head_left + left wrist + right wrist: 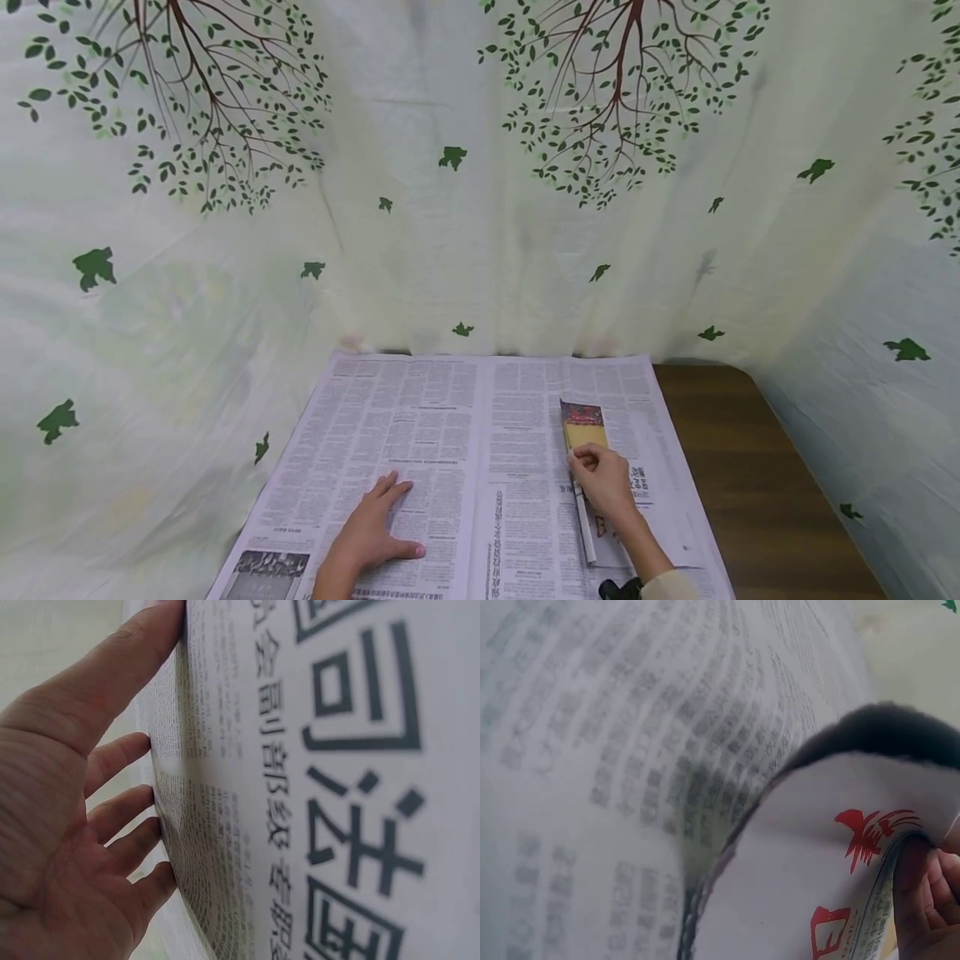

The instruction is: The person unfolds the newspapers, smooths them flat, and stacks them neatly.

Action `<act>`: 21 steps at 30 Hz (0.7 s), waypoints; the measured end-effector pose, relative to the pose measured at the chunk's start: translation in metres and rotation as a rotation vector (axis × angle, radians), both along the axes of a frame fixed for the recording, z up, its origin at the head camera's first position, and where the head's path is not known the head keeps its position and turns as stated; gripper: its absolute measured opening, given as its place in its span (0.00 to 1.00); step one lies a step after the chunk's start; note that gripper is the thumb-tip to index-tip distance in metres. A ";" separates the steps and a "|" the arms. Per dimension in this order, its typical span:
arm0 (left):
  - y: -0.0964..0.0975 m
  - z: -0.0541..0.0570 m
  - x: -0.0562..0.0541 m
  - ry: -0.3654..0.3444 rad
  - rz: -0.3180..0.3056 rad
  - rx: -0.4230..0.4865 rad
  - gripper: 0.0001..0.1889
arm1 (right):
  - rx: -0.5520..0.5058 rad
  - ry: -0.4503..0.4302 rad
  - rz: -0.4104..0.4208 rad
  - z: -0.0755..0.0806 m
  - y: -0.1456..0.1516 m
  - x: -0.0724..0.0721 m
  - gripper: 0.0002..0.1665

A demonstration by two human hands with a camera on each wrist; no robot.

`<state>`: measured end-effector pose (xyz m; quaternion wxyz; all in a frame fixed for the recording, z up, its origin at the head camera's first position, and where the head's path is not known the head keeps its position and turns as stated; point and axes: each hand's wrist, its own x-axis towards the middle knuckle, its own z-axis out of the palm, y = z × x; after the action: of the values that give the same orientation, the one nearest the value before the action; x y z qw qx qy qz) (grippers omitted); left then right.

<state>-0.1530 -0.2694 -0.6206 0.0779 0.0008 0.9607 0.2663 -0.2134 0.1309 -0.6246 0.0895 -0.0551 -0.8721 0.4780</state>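
Newspaper (420, 433) covers most of the counter (757, 483) in the head view, spread in broad sheets with columns of small print and a dark picture (267, 575) at the near left corner. Brown wood shows along the right side. Behind it hangs a pale curtain (480, 242) printed with leafy branches (618, 92) and scattered green leaves. The two hands are well apart. The left hand (371, 529) rests on the newspaper left of its middle crease, its fingers reaching forward and its thumb spread away from them; nothing is held in it. The right hand (606, 479) pinches the left edge of a folded sheet (585, 435), which lies on the right half of the newspaper and has a yellow patch with a red and dark picture at its far end. Below the hand, the sheet carries red characters. A light sleeve (667, 585) covers that arm near the bottom of the view, with a black object (621, 590) just beside it.

From the left wrist, the fingertips touch the newspaper, the thumb set apart from the other fingers. Large black characters (360, 750) fill the right side.

From the right wrist, the folded sheet curves up above the blurred print, its red characters (862, 840) facing the camera and a dark strip (889, 735) along its edge. Fingers (915, 892) meet the curled paper at the right; the thumb's hold is hard to make out there.
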 end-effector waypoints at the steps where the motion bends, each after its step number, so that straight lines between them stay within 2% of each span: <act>1: 0.000 0.000 0.000 0.002 -0.002 0.001 0.64 | 0.000 -0.003 0.001 -0.001 -0.001 -0.001 0.08; 3: 0.000 0.000 0.000 0.005 -0.005 0.001 0.64 | 0.002 -0.011 0.013 -0.004 -0.003 -0.003 0.08; 10: 0.000 0.002 0.001 0.001 -0.007 0.011 0.64 | -0.038 -0.134 0.116 -0.010 -0.009 -0.004 0.08; 12: 0.000 0.001 0.001 0.002 -0.006 0.010 0.64 | -0.037 -0.126 0.122 -0.009 -0.007 -0.002 0.08; 18: 0.000 -0.002 0.001 -0.002 0.005 0.011 0.65 | 0.116 -0.098 0.066 -0.009 0.014 0.005 0.12; 21: -0.001 -0.003 0.001 -0.002 0.002 0.013 0.65 | 0.192 -0.123 0.014 -0.007 0.034 0.010 0.17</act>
<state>-0.1521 -0.2701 -0.6232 0.0785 0.0001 0.9589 0.2728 -0.2030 0.1653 -0.6315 0.0374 -0.0694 -0.9180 0.3887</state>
